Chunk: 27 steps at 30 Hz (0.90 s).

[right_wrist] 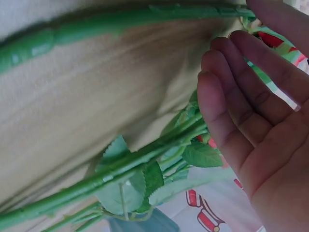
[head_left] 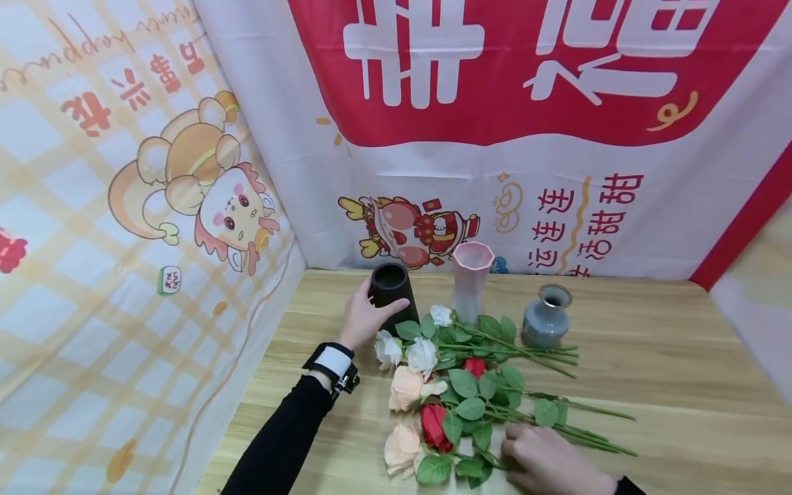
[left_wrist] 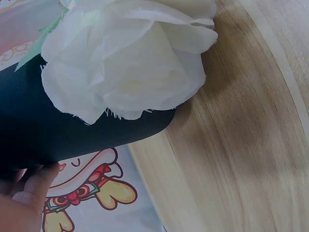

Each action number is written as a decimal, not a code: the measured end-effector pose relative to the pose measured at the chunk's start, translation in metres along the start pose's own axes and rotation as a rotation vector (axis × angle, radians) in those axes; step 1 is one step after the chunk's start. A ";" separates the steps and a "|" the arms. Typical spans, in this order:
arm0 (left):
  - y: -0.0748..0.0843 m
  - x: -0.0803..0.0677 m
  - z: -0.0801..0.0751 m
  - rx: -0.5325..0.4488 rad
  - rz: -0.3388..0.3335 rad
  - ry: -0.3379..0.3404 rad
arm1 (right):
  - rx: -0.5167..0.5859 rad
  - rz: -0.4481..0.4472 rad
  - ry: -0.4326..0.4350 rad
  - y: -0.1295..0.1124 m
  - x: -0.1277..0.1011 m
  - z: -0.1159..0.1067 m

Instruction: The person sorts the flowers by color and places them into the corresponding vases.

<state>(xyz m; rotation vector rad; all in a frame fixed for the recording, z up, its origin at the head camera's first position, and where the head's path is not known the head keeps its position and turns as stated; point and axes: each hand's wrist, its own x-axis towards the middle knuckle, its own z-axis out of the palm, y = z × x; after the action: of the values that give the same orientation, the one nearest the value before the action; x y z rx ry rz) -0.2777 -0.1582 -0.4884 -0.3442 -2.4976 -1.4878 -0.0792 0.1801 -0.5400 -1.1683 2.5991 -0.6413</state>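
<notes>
My left hand (head_left: pixel 366 316) grips a black vase (head_left: pixel 391 292) at the back left, its thumb across the front. In the left wrist view, a white rose (left_wrist: pixel 128 63) covers part of the vase, and the curled fingers (left_wrist: pixel 38 186) lie against its side. My right hand (head_left: pixel 544 457) is low over the table, beside the stems of the nearest roses. The right wrist view shows its fingers (right_wrist: pixel 231 92) loosely bent and apart from the thumb, with a green stem (right_wrist: pixel 120 24) ending at the thumb tip. A peach rose (head_left: pixel 402 448) and a red rose (head_left: pixel 435 426) lie left of this hand.
A pink-and-white vase (head_left: pixel 470 282) and a grey-blue vase (head_left: pixel 546 317) stand at the back of the wooden table (head_left: pixel 680 357). More white roses (head_left: pixel 422 355) and another peach rose (head_left: pixel 406 387) lie with stems pointing right. Printed cloth (head_left: pixel 421 165) hangs behind.
</notes>
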 end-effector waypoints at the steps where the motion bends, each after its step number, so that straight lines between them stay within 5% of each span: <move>1: 0.000 0.000 0.000 0.005 0.004 0.006 | -0.004 0.010 -0.003 0.000 0.000 0.000; 17: 0.009 -0.002 -0.001 0.052 -0.047 0.021 | -0.049 0.051 0.017 -0.005 0.003 0.000; 27: 0.006 -0.001 -0.001 0.057 -0.043 0.024 | -0.245 0.022 0.172 -0.008 0.003 -0.010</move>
<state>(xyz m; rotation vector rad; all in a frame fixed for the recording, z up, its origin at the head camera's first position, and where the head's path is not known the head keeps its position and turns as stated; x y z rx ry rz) -0.2752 -0.1565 -0.4830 -0.2631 -2.5374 -1.4245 -0.0795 0.1761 -0.5273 -1.1984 2.8984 -0.4461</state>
